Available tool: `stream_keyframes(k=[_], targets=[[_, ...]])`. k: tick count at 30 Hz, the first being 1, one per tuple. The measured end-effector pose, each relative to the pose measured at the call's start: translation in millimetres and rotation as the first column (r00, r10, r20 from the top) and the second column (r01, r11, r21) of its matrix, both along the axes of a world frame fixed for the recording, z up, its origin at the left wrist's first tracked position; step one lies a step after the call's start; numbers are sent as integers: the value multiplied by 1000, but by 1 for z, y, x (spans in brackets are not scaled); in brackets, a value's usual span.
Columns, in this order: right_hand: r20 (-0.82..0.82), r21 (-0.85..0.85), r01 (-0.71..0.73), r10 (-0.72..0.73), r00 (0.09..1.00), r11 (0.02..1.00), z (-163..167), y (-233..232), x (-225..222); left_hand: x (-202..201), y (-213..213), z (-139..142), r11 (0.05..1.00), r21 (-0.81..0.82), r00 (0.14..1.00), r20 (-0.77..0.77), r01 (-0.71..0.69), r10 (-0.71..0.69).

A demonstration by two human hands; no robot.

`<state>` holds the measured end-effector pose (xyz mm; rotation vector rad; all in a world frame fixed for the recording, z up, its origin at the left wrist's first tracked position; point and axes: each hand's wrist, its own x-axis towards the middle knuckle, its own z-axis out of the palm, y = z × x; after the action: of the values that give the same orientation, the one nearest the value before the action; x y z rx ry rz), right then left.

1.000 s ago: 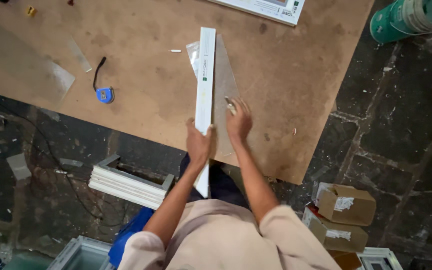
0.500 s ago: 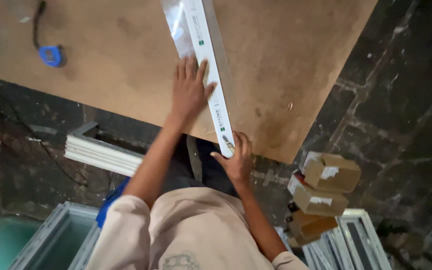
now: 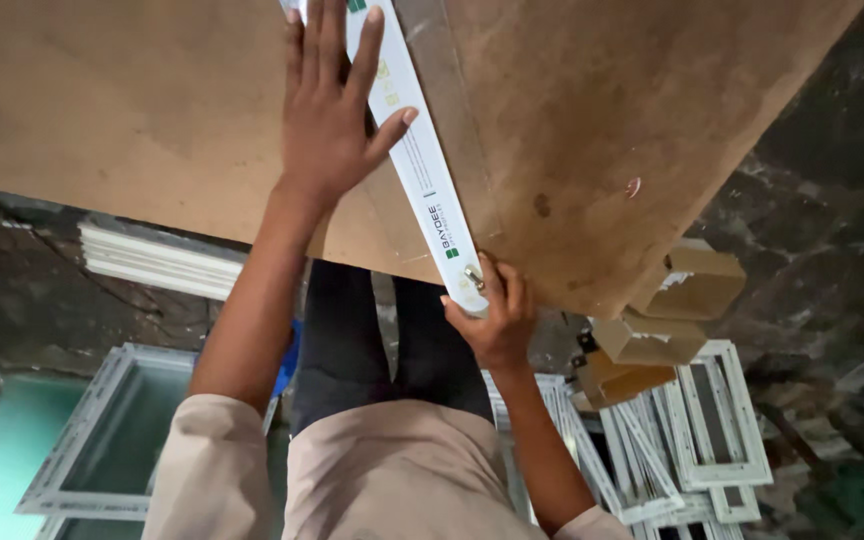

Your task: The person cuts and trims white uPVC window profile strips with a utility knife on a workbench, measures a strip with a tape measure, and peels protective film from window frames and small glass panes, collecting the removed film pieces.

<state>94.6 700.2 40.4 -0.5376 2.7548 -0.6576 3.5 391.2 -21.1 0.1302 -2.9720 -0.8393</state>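
A long white profile strip (image 3: 414, 160) with printed markings lies along the brown board table (image 3: 132, 110), its near end at the table edge. My left hand (image 3: 332, 110) presses flat on it with fingers spread. My right hand (image 3: 497, 315) grips the strip's near end at the table edge and pinches a small metal piece (image 3: 474, 276) there. A clear plastic film (image 3: 452, 120) lies along the strip's right side.
Below the table stand white window frames (image 3: 102, 440) at left and a stack of white frames (image 3: 692, 430) at right. Cardboard boxes (image 3: 697, 285) sit under the table's right corner. A bundle of white profiles (image 3: 157, 260) lies on the dark stone floor.
The view has moved closer and lower. My left hand has slid further up the strip, and my right hand has stayed at the strip's near end.
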Motion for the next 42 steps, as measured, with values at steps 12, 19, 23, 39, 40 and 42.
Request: stream_keyframes(k=[12, 19, 23, 39, 40, 42], targets=[[-15, -2, -47, 47, 999, 999, 1, -8, -10, -5, 1, 1, 1000, -1, 998, 54, -18, 18], [-22, 21, -39, 39, 999, 999, 4, -14, -8, -6, 1, 4, 1000, -4, 998, 46, -29, 30], [0, 19, -25, 25, 1000, 1000, 5, -14, -8, -5, 0, 4, 999, 10, 999, 28, -33, 33], [-15, 30, -18, 18, 1000, 999, 3, -15, -5, -3, -1, 2, 999, 21, 998, 39, -40, 39], [-16, 29, -17, 18, 1000, 999, 3, -16, -5, -3, -1, 1, 999, 27, 999, 37, -39, 38], [-17, 28, -19, 19, 1000, 999, 4, -16, -4, -1, -2, 0, 999, 38, 998, 48, -35, 33]])
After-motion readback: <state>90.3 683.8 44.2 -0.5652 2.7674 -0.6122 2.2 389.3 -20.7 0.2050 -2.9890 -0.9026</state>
